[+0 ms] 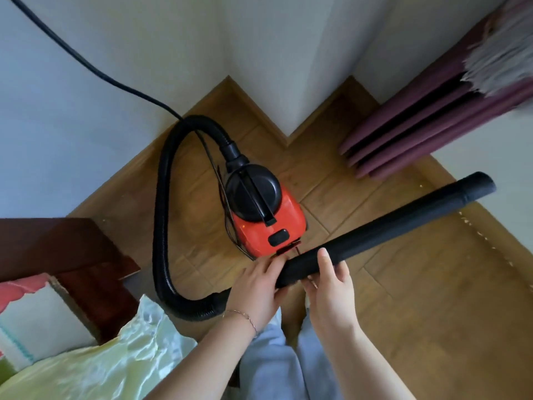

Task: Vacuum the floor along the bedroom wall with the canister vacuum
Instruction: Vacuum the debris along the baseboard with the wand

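Above the floor [432,313] near the corner, both hands hold the wand [389,226]; the right hand [331,284] wraps it, thumb on top; the left hand [256,287] clasps its near end, where the hose [161,226] arrives. It looks stiff and light, best steered from this end; the ribbed hose will flex and drag. Its long axis runs from the hands away to the right, mouth raised; the canister [268,223] sits just behind.

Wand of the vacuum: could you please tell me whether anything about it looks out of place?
The wand is held off the floor, its far end bare, with no floor nozzle fitted. The left hand and right hand grip its near end; whether the hose is joined there is hidden.
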Motion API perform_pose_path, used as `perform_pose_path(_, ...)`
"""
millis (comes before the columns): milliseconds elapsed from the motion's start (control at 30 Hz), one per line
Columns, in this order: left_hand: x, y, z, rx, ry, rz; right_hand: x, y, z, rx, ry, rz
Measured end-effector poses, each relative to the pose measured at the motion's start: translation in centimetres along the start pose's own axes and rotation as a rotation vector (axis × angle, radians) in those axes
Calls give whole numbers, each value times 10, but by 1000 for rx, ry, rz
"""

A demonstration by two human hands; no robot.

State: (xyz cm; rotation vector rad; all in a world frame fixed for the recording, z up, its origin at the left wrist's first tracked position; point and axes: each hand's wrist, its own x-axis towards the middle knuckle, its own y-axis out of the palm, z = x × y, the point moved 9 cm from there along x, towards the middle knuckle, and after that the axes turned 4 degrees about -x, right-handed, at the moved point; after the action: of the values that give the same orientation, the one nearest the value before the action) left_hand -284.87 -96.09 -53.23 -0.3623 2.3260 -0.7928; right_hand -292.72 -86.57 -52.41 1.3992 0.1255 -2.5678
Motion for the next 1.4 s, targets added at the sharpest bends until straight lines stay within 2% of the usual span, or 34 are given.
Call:
perform_pose_path(167,11,49,-24,7,48,267,16,-65,-4,24,-13,-170)
perform_pose_path(267,21,72,-38,12,49,366,26,-96,0,115,-13,-214)
perform_pose_path(400,34,96,-61,47,46,363,40,-122,6,165,-32,-217)
perform_pose_path(667,25,109,-70,-130,-71,291,41,-131,12,114,-61,-153)
perform_pose_path(867,17,100,-50,-32,-62,299,39,-120,-13,115,3,-210)
perform_pose_path(1000,14,96,-45,38,-51,286,36,-109,-24,16,-5,-183)
perform_pose_path(1167,17,104,-39,-57,-26,388,39,-113,-36,-57,11,-211)
perform_pose_path(1233,25,105,-36,-3,15,424,41,-113,-43,-47,5,-207)
perform_pose_path(1400,59,110,-14,353,136,415,54,-105,-69,-50,3,-189)
